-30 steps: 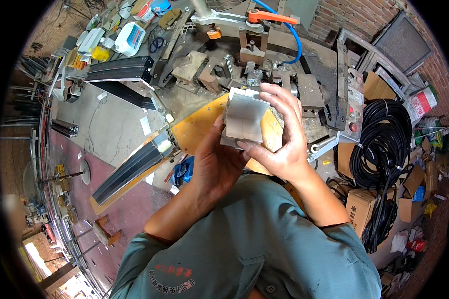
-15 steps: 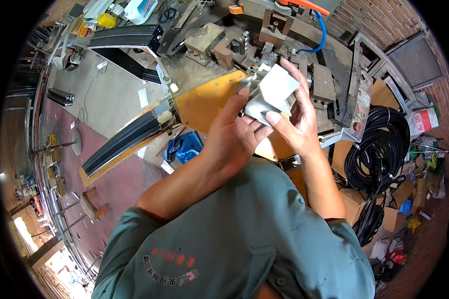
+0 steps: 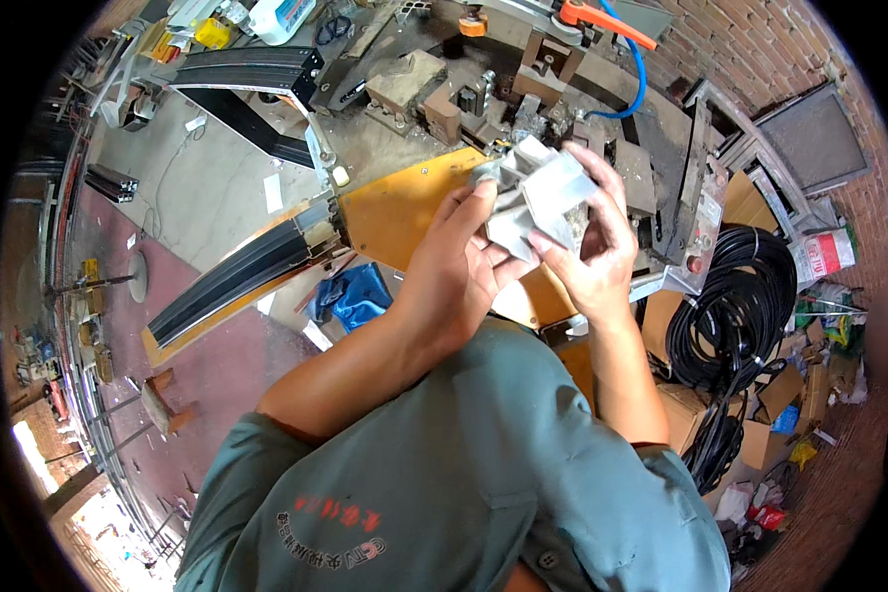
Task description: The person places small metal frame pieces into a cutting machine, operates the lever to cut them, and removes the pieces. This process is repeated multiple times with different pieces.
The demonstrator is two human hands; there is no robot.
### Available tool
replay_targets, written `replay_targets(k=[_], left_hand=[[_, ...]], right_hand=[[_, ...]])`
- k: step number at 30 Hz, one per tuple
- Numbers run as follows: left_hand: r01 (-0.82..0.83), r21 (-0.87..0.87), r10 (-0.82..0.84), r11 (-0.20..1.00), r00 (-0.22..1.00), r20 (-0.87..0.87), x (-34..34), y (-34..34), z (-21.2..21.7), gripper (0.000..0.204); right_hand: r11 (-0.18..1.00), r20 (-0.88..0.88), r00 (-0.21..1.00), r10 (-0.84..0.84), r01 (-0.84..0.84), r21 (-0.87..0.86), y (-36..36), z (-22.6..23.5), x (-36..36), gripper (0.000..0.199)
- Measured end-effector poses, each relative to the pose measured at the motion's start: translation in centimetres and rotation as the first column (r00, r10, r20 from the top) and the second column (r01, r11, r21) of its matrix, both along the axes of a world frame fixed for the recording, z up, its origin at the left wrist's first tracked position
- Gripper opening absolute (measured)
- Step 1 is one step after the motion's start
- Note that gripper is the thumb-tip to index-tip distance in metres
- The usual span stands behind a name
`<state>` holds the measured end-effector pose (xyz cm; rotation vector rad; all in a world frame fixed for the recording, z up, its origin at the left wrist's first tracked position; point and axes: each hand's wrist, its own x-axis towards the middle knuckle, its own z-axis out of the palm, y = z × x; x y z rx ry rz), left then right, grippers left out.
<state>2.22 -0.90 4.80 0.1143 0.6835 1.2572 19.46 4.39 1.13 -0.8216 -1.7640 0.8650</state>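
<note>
Between my two hands, above the yellow plate, is a cluster of silver metal profile pieces with flat faces and angled walls. My left hand is closed on its left side, thumb pressed along the edge and fingers underneath. My right hand grips the right side, with the thumb at the lower edge and fingers curled behind the far side. How many pieces are in the cluster I cannot tell, since they overlap. Behind them is a machine bed with steel blocks.
Beyond the hands hang an orange handle and a blue hose. Coiled black hose lies over cardboard boxes on the right. A black frame, a long dark profile and a blue cloth are on the left.
The metal pieces have turned slightly in my hands, showing more of their angled walls. My right hand has shifted a little lower; both hands keep hold.
</note>
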Motion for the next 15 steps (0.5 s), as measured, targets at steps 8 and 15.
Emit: replay_targets(k=[8, 15], left_hand=[[0.028, -0.017, -0.030, 0.999, 0.987, -0.157, 0.3, -0.7, 0.7, 0.034], [0.028, 0.175, 0.053, 0.984, 0.897, -0.440, 0.6, -0.8, 0.1, 0.038]], right_hand=[[0.994, -0.126, 0.991, -0.053, 0.064, 0.084, -1.6, -1.0, 0.9, 0.086], [0.986, 0.008, 0.991, -0.131, 0.130, 0.106, -3.6, 0.5, 2.0, 0.083]])
